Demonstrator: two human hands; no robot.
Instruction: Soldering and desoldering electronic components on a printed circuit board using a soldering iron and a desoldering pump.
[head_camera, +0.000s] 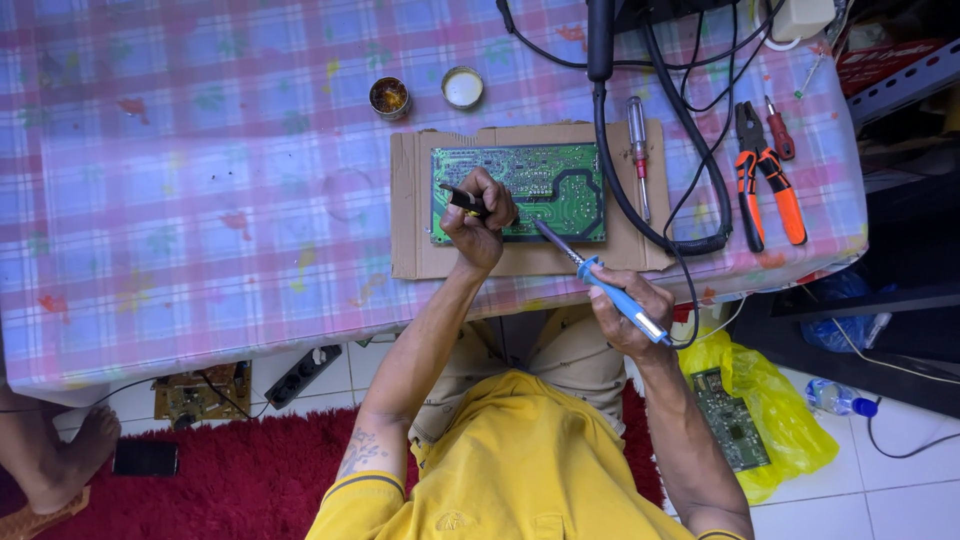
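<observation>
— Green circuit board (530, 190): where is it?
— On the cardboard sheet (420, 255) on my checked tablecloth (200, 200). My left hand (478, 222) is closed around a small black tool (462, 200) over it.
— And your right hand (628, 312)?
— Fingers wrapped tight round the blue soldering iron (600, 278), tip at the board's edge.

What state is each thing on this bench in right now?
Circuit board: flat on cardboard, solder side up.
Soldering iron: gripped in right hand, tip at the board.
Black tool: pinched in left hand over the board.
Round tin: open.
Lid: off, lying beside it.
Pliers: lying unused.
Screwdriver: lying unused.
</observation>
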